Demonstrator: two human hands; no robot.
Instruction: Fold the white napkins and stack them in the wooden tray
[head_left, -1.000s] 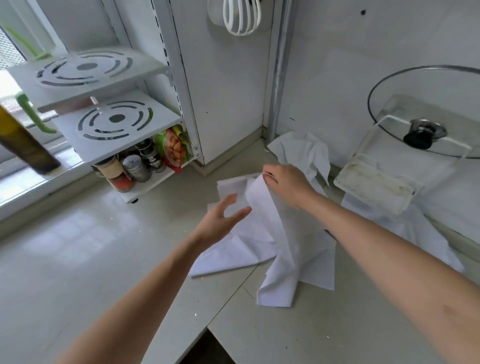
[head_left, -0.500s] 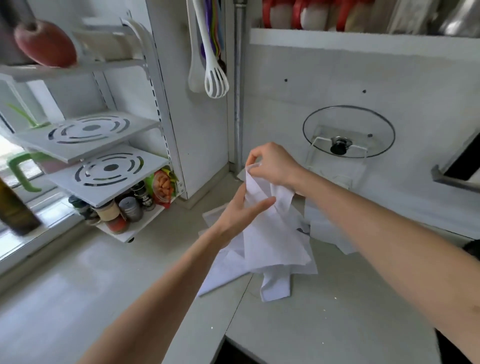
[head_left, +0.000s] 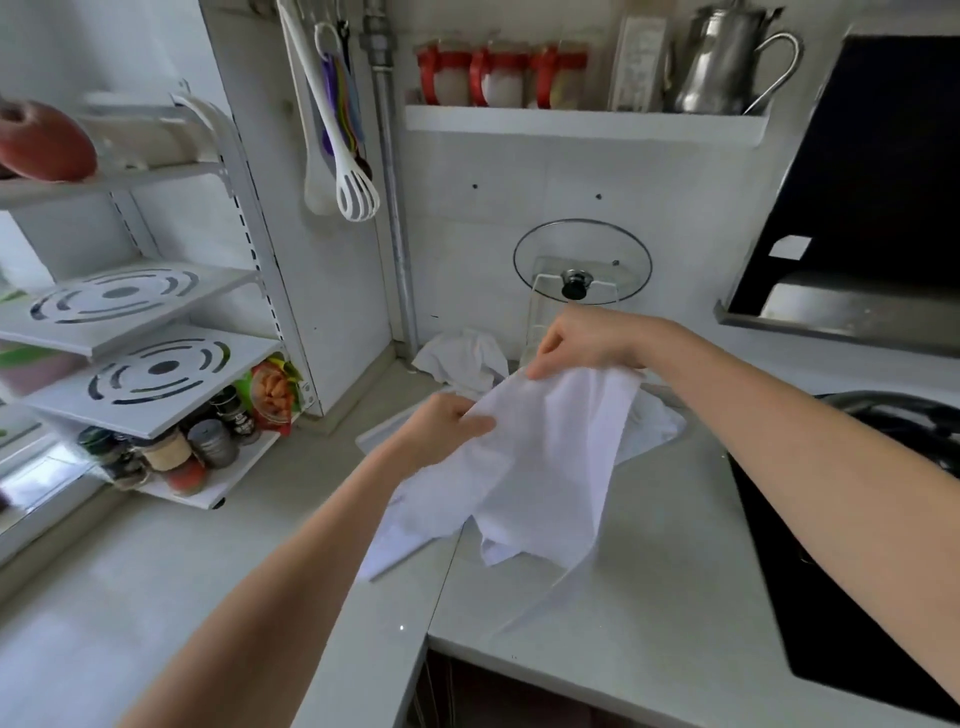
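hanging limp white napkin, both hands pinching

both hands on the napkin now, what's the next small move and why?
Probably draw the hands apart to pull the top edge taut. The left hand and right hand each pinch the raised napkin close together, so the cloth sags in creases, its lower end trailing on the counter. Spread flat, it can be folded. No wooden tray is visible yet.
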